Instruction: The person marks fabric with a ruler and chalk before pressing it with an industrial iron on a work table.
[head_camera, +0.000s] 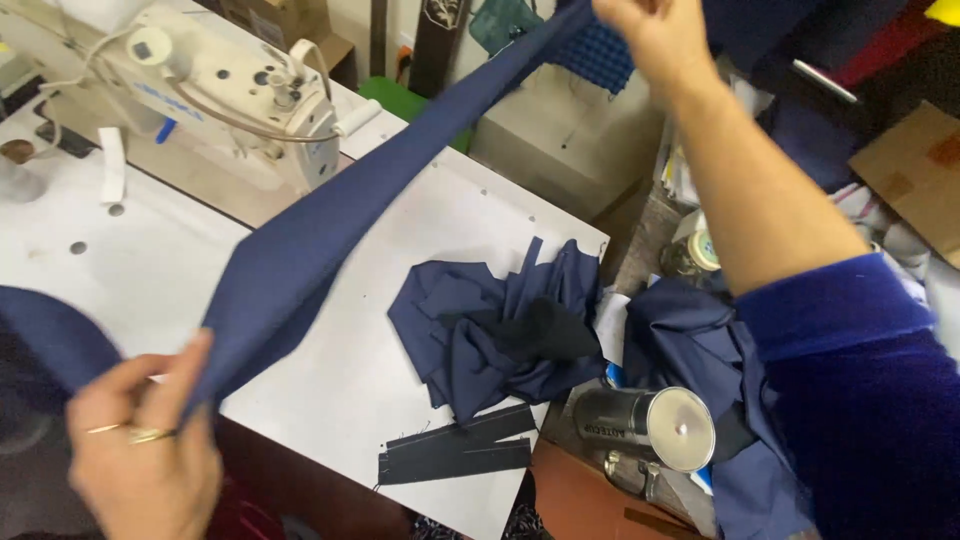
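While taut, strip (330, 215) between grips.

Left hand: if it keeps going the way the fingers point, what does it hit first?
The left hand pinches the long navy fabric strip, fingers pointing up and right along it. Past the strip, the next thing in that line looks like the white sewing machine, though depth is unclear; the hand may pass above the white table.
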